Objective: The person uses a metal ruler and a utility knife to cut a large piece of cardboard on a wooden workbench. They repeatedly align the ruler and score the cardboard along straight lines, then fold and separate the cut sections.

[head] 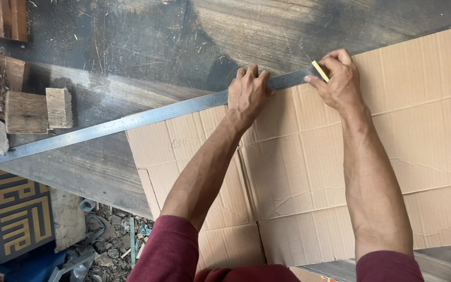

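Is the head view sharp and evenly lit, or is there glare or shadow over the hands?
Head view: sharp, soft even daylight. The left hand presses the long steel ruler, which shows only a mild sheen; the right hand grips a yellow pencil over the flattened brown cardboard sheet. A broad dark shadow covers the worn wooden workbench above.

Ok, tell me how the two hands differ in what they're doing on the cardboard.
The left hand lies flat, fingers spread, pressing the long metal ruler down; the right hand is curled in a pinching grip around a yellow pencil at the ruler's edge. Both rest over the flattened cardboard along its upper edge.
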